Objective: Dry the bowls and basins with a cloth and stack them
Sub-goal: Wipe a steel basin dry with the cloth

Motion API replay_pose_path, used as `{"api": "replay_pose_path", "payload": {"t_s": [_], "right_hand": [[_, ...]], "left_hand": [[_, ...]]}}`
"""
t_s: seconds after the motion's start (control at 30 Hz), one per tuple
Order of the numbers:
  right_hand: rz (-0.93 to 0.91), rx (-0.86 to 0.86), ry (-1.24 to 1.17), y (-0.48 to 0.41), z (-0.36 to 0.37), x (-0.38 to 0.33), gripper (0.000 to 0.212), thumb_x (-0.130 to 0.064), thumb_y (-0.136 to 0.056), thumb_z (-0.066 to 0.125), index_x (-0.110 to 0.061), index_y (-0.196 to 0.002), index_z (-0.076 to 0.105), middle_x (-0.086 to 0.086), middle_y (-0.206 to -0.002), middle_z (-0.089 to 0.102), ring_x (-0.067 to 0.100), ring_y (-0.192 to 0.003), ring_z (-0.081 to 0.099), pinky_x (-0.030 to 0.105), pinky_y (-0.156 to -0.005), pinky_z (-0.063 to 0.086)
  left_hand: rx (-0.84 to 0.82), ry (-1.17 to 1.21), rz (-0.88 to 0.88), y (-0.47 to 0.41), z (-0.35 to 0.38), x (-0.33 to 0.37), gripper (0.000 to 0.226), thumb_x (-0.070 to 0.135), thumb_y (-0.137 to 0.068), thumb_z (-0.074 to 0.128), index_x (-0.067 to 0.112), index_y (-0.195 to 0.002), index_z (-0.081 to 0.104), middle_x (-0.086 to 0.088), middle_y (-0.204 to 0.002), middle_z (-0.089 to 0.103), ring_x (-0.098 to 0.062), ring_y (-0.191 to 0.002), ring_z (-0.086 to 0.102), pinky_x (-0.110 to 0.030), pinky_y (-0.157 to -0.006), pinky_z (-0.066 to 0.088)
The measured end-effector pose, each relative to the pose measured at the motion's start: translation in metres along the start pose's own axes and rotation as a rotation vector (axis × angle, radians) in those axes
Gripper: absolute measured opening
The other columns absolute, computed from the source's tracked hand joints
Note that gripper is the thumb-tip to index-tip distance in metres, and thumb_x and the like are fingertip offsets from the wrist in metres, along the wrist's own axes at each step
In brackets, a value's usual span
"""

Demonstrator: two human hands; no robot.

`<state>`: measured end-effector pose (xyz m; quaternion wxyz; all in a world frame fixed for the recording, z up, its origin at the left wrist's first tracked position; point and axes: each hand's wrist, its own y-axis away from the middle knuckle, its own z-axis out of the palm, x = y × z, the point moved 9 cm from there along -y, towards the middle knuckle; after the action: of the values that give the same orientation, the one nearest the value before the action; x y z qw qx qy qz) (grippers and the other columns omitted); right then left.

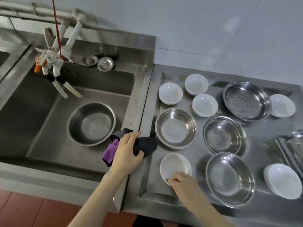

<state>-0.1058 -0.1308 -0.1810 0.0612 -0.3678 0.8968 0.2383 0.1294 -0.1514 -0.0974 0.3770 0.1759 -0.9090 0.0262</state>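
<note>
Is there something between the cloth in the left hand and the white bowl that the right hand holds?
No, nothing visible: only bare counter lies between the cloth and the white bowl.

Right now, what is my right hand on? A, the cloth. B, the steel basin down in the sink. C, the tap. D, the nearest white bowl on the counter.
D: the right hand grips the near rim of the white bowl on the counter, while the left hand holds the cloth at the sink's edge.
</note>
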Motion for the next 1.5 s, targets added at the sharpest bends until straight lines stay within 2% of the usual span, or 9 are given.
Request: {"api": "replay_pose_path", "payload": {"t_s": [0.27,0.5,0.7,0.87,1.07,1.2,1.27,1.37,1.5], "right_hand": [[0.049,0.152,-0.174,-0.005,-0.013,0.012,0.034,-0.056,-0.079,0.056,-0.032,-0.097,0.073,-0.013,-0.082,0.065,0.013,-0.073,0.066,0.024,-0.059,0.054],[0.506,0.352,-0.437,-0.017,-0.081,0.082,0.026,-0.035,-0.094,0.062,-0.02,-0.115,0.061,-0.003,-0.104,0.065,0.02,-0.094,0.064,0.036,-0.077,0.052],[0.827,0.22,-0.681,-0.052,-0.085,0.131,0.053,-0.043,-0.091,0.064,-0.01,-0.13,0.047,0.008,-0.118,0.063,0.032,-0.109,0.06,0.037,-0.082,0.045],[0.92,0.208,-0.91,-0.075,-0.07,0.132,0.036,-0.033,-0.089,0.067,-0.008,-0.105,0.046,0.02,-0.101,0.067,0.035,-0.074,0.068,0.047,-0.065,0.06],[0.911,0.291,-1.109,-0.074,-0.075,0.133,0.018,-0.002,-0.095,0.051,-0.01,-0.109,0.041,0.018,-0.111,0.055,0.027,-0.079,0.057,0.055,-0.074,0.059],[0.752,0.334,-1.052,-0.06,-0.109,0.126,0.026,-0.003,-0.098,0.049,-0.011,-0.121,0.042,0.009,-0.102,0.05,0.024,-0.085,0.049,0.011,-0.046,0.044],[0.668,0.361,-1.044,-0.054,-0.12,0.122,0.029,-0.008,-0.096,0.053,-0.016,-0.122,0.043,0.006,-0.1,0.053,0.03,-0.096,0.056,0.018,-0.058,0.047],[0.595,0.348,-1.087,-0.048,-0.116,0.122,0.033,-0.028,-0.083,0.058,-0.049,-0.106,0.045,0.005,-0.096,0.062,0.036,-0.093,0.064,0.057,-0.079,0.055],[0.5,0.332,-1.161,-0.038,-0.122,0.11,0.056,-0.04,-0.074,0.058,-0.054,-0.126,0.042,-0.001,-0.101,0.066,0.029,-0.093,0.068,0.058,-0.078,0.057]], "left_hand": [[0.105,-0.109,-0.141,0.035,-0.016,-0.05,0.069,0.03,-0.058,0.087,0.021,-0.118,0.053,0.004,-0.11,0.045,-0.014,-0.1,0.039,-0.033,-0.086,0.042],[0.102,-0.091,-0.124,0.047,-0.01,-0.06,0.059,0.007,-0.06,0.082,0.014,-0.11,0.052,0.004,-0.103,0.051,-0.024,-0.099,0.05,-0.035,-0.079,0.044],[0.125,-0.134,-0.22,0.048,-0.011,-0.069,0.034,0.014,-0.063,0.086,0.013,-0.082,0.058,0.002,-0.093,0.043,-0.025,-0.087,0.049,-0.033,-0.073,0.04],[0.043,-0.181,-0.183,0.043,-0.01,-0.06,0.051,0.015,-0.066,0.084,0.024,-0.062,0.034,0.005,-0.067,0.039,-0.025,-0.064,0.046,-0.031,-0.056,0.032],[0.04,0.059,-0.395,0.042,-0.026,-0.05,0.031,0.007,-0.078,0.071,0.024,-0.07,0.046,0.005,-0.062,0.054,-0.011,-0.059,0.048,-0.02,-0.055,0.039],[0.121,0.221,-0.469,0.031,-0.048,-0.026,0.015,0.012,-0.082,0.068,0.025,-0.087,0.062,0.002,-0.073,0.065,-0.018,-0.059,0.054,-0.025,-0.051,0.044],[0.167,0.242,-0.478,0.025,-0.063,-0.007,0.01,0.015,-0.089,0.063,0.023,-0.093,0.061,0.0,-0.079,0.064,-0.014,-0.062,0.055,-0.018,-0.044,0.043],[0.237,0.256,-0.477,0.016,-0.085,0.019,0.008,0.023,-0.095,0.057,0.024,-0.103,0.057,-0.001,-0.09,0.063,-0.013,-0.073,0.059,-0.021,-0.05,0.042],[0.384,0.317,-0.418,0.007,-0.118,0.065,0.01,0.027,-0.098,0.053,0.026,-0.107,0.054,0.004,-0.092,0.063,-0.009,-0.08,0.058,-0.027,-0.063,0.042]]}}
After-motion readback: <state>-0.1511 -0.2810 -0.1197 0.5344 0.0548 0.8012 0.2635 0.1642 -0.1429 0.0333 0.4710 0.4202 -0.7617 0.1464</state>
